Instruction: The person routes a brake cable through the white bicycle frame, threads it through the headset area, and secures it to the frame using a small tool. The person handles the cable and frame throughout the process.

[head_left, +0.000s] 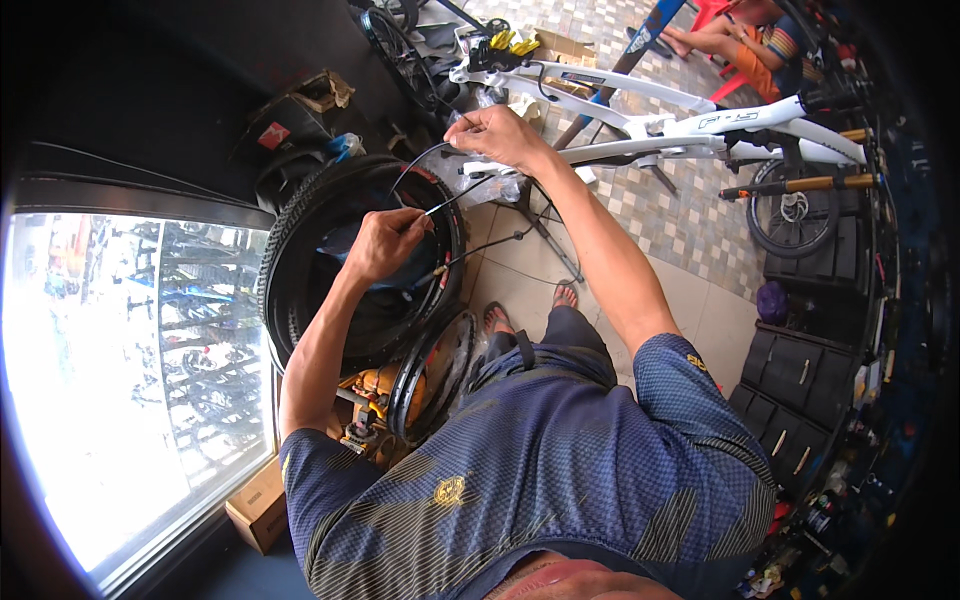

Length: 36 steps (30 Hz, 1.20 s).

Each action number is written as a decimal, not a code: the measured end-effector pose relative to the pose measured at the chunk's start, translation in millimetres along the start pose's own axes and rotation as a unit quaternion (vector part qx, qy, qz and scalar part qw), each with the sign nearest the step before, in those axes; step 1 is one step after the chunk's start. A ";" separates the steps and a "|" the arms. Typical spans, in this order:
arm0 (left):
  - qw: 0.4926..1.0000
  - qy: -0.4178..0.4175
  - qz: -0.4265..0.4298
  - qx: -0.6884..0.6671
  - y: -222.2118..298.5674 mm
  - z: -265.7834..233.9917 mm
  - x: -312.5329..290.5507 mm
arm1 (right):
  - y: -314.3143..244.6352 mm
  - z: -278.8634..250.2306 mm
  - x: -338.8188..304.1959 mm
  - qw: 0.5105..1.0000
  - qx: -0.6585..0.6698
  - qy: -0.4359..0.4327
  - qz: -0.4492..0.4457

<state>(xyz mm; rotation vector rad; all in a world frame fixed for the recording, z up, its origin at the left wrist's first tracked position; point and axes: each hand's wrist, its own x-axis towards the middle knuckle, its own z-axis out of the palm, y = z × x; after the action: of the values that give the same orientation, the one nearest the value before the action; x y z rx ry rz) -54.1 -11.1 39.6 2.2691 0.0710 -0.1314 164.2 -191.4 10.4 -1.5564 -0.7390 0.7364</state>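
My left hand (388, 243) is closed around a thin black bicycle cable (458, 195), beside a stack of tyres and rims. Further up and to the right, my right hand (495, 137) pinches the same cable between thumb and fingers. Between the hands the cable bends in a loose loop, and its far end is hard to make out. Just beyond the right hand is a white bicycle frame (740, 122), held up by a blue stand (640, 45). My right forearm passes in front of part of the scene near the frame.
Tyres (285, 230) and loose rims (405, 395) stand at my left, near a bright window (140, 380). A fork with gold legs (820, 185), a small wheel (795, 210) and black cases (800, 370) line the right. Another person (765, 50) sits at the far right.
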 end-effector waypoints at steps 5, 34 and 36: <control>0.993 0.053 0.015 -0.109 -19.7 31.0 27.4 | -0.6 4.1 1.2 0.997 0.031 0.013 0.064; 0.863 0.048 -0.176 -0.471 -25.1 38.2 -3.1 | 23.7 9.8 5.8 0.992 -0.096 0.000 0.083; 0.881 0.030 -0.173 -0.440 -27.9 36.5 -7.9 | 21.9 11.5 6.2 0.992 -0.102 -0.007 0.079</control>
<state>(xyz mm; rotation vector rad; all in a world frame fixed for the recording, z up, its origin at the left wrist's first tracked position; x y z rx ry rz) -67.2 -21.0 -4.0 1.3279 0.4722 -0.1732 159.8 -181.7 -12.8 -1.8139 -0.7244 0.8082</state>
